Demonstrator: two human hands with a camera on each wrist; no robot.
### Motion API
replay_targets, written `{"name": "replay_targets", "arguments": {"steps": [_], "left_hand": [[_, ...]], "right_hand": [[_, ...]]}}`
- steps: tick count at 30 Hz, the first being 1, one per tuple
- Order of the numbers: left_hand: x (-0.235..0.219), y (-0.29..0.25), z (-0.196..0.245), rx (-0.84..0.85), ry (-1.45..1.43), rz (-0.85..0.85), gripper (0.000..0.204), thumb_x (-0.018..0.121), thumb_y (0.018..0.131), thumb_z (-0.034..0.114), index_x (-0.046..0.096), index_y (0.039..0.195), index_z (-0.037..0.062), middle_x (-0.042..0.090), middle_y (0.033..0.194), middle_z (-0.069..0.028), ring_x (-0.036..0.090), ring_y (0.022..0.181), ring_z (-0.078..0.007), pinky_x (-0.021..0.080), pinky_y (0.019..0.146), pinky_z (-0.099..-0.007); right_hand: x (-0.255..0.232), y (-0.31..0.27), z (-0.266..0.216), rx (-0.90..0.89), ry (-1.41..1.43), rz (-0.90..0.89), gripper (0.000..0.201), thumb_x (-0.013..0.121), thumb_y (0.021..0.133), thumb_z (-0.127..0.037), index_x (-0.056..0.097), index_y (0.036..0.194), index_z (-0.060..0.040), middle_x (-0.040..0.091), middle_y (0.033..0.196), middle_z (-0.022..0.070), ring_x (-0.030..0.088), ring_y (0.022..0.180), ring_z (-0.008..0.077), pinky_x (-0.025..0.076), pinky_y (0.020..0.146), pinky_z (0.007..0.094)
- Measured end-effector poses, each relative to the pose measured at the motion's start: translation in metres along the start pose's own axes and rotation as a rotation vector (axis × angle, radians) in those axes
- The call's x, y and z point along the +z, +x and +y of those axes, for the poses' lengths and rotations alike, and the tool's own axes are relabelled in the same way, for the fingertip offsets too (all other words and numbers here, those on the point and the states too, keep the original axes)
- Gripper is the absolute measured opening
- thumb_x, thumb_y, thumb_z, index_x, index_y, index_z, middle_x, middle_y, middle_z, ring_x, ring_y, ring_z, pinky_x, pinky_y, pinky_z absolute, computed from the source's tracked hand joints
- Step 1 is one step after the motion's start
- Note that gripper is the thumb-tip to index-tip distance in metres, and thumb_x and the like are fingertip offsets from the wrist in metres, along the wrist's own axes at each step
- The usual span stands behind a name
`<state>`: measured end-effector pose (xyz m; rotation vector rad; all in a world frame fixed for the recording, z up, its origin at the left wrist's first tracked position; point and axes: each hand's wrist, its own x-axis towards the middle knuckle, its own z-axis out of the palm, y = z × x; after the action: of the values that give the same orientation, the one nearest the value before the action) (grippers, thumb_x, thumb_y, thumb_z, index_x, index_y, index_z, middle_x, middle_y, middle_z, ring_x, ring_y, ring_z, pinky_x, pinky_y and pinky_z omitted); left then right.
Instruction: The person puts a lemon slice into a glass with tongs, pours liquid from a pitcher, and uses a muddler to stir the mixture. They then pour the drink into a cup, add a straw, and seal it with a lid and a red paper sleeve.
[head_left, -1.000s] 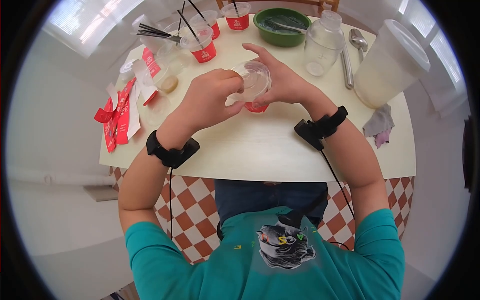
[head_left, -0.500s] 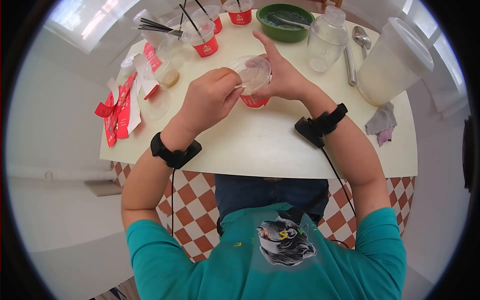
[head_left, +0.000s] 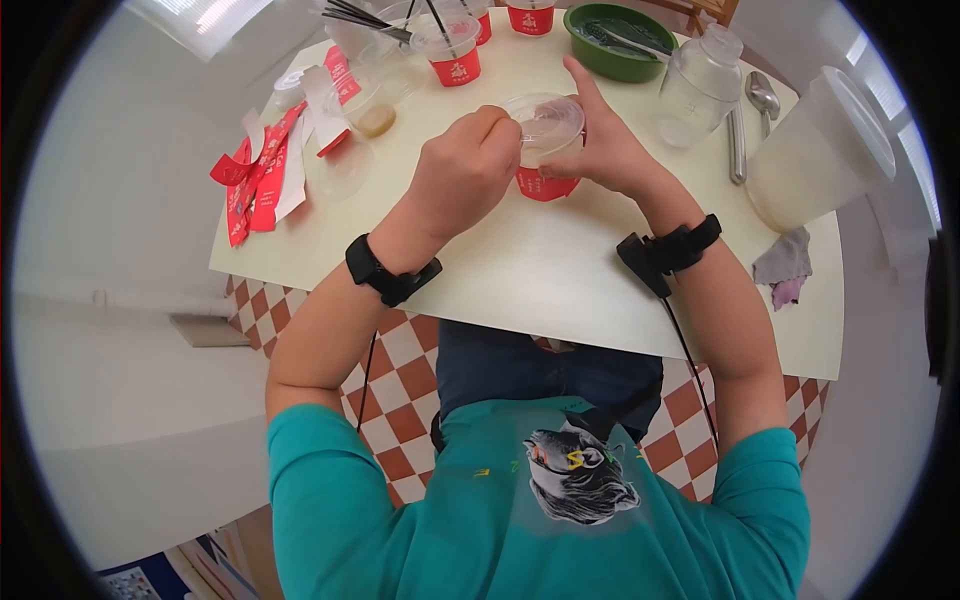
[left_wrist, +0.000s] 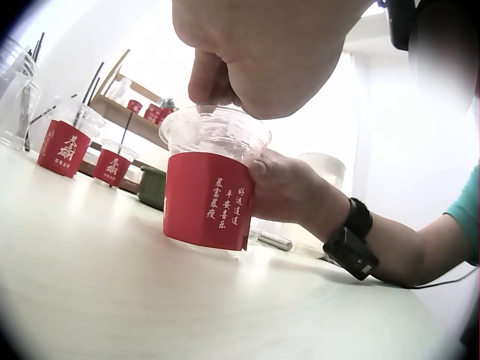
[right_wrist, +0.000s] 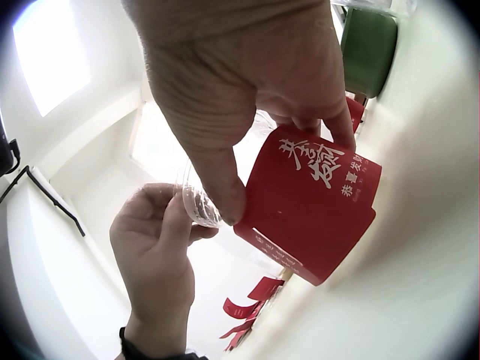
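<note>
A clear cup with a red sleeve (head_left: 546, 184) stands near the middle of the table, a clear lid (head_left: 548, 118) over its mouth. My right hand (head_left: 618, 150) grips the cup from the right, thumb in front, as the right wrist view also shows on the red sleeve (right_wrist: 300, 206). My left hand (head_left: 462, 172) has its fingers curled at the lid's left edge and pinches there; in the left wrist view the left hand (left_wrist: 262, 52) is above the cup (left_wrist: 208, 199). The left fingertips are partly hidden.
Red-sleeved cups (head_left: 455, 68) with black straws, a green bowl (head_left: 615, 60) and a clear bottle (head_left: 698, 90) stand behind. Red paper strips (head_left: 268, 185) and an open clear cup (head_left: 372, 118) lie left; a large pitcher (head_left: 815, 160), metal spoon (head_left: 762, 98) and grey cloth (head_left: 784, 260) are right.
The head view has shifted, so the table's objects appear farther right. My left fingers have closed into a tighter pinch at the lid's edge. My right hand still holds the cup.
</note>
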<state>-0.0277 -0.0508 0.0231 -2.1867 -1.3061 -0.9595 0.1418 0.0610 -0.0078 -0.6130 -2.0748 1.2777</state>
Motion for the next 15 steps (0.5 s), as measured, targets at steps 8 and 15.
{"name": "replay_targets", "arguments": {"steps": [8,15], "left_hand": [[-0.023,0.007,-0.019,-0.18,0.053,0.204,0.015,0.065,0.069,0.001,0.053,0.074,0.006,0.056,0.074,-0.0057,0.057,0.063,-0.0242,0.046,0.052,-0.0313],[-0.07,-0.049,-0.066,-0.221,0.387,0.059,0.014,0.066,0.069,0.003,0.054,0.072,0.0079,0.059,0.075,-0.0034,0.059,0.069,-0.0227,0.048,0.057,-0.0333]], "right_hand": [[-0.003,-0.003,-0.002,0.024,0.027,-0.051,0.112,0.082,0.059,-0.01,0.015,0.148,-0.0027,0.055,0.124,0.0174,0.051,0.119,0.0268,0.038,0.104,0.0338],[-0.006,0.001,0.001,0.004,-0.038,-0.06,0.095,0.084,0.057,-0.018,0.037,0.137,0.0012,0.056,0.125,0.0191,0.049,0.123,0.0274,0.04,0.103,0.0343]]}}
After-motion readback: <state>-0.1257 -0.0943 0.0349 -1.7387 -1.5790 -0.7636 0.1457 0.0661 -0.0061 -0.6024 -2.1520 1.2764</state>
